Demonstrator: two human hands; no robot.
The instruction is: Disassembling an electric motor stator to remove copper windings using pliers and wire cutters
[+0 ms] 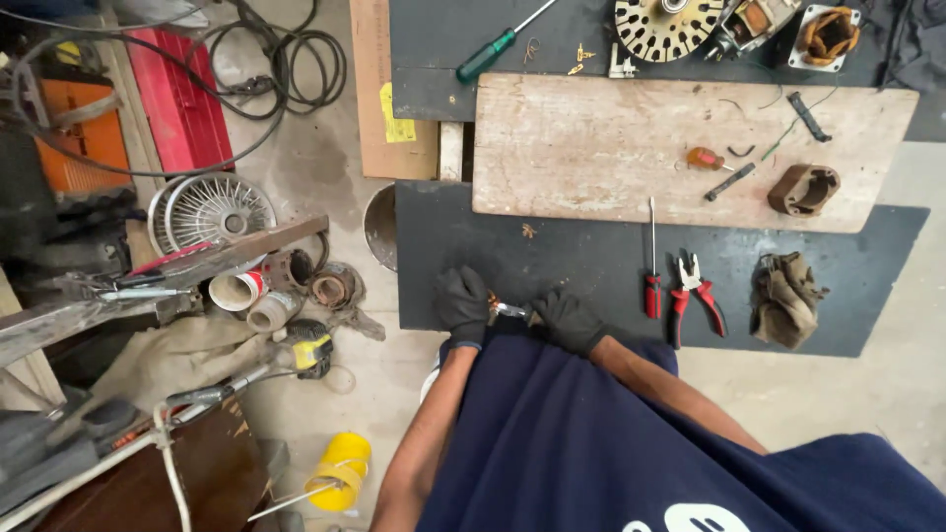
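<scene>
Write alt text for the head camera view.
Two black-gloved hands, left hand and right hand, meet on a small metal part above a dark mat. Red-handled pliers and a red screwdriver lie just right.

Red-handled pliers (696, 296) beside a red screwdriver (652, 281) on the dark tabletop (552, 261); green screwdriver (490, 54) farther back.

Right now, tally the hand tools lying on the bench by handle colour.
Green-handled screwdriver: 1
Orange-handled stubby screwdriver: 1
Red-handled tools: 2, a slim screwdriver and pliers
Total: 4
</scene>
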